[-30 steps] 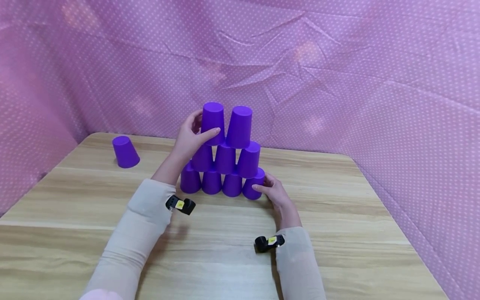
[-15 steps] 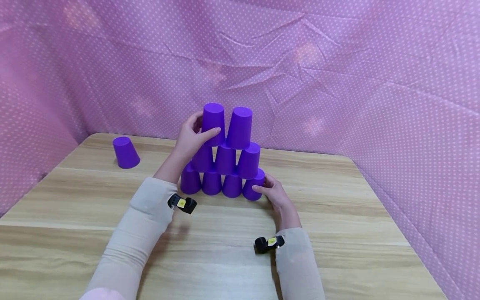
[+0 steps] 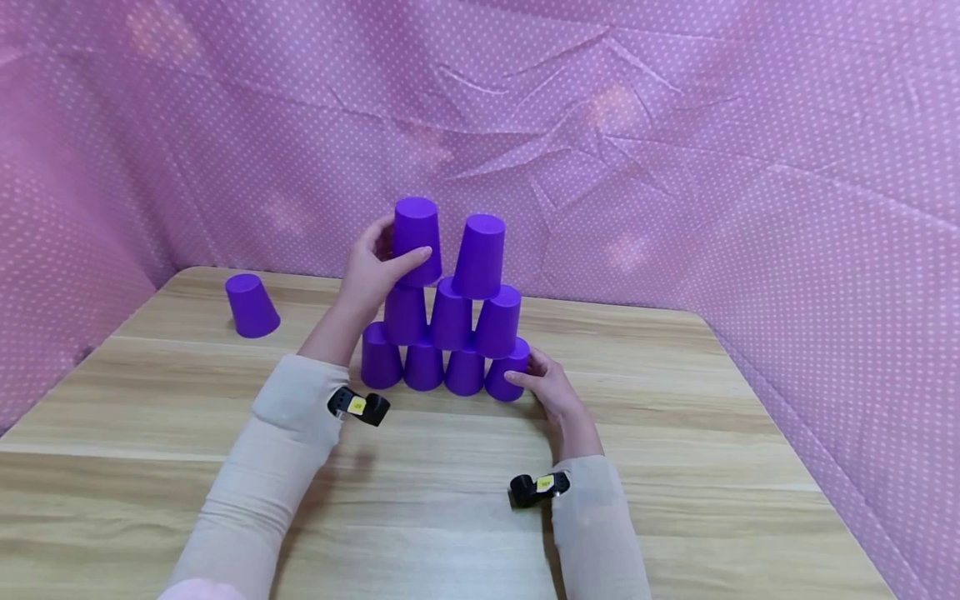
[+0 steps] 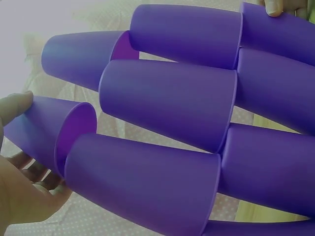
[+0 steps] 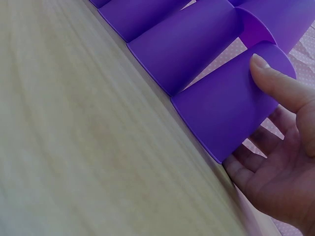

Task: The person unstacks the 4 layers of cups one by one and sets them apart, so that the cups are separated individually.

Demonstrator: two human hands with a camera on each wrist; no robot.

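Note:
Upside-down purple cups stand in a stepped wall: several along the bottom, three in the middle row, two on top. My left hand (image 3: 367, 271) grips the upper-left cup (image 3: 417, 229), thumb across its near side and fingers behind. That cup sits over the left middle-row cup (image 3: 406, 317); its rim and inside show in the left wrist view, where I cannot tell whether it touches the cup below. The other top cup (image 3: 480, 257) bridges two middle cups. My right hand (image 3: 557, 387) holds the rightmost bottom cup (image 5: 226, 101) between thumb and fingers.
Another upside-down purple cup (image 3: 252, 307) stands alone at the back left of the wooden table (image 3: 450, 500). A pink dotted cloth (image 3: 675, 150) hangs behind and along the sides.
My left hand has shifted the upper-left cup left and slightly up, widening the gap to the other top cup. My right hand stays on its bottom cup.

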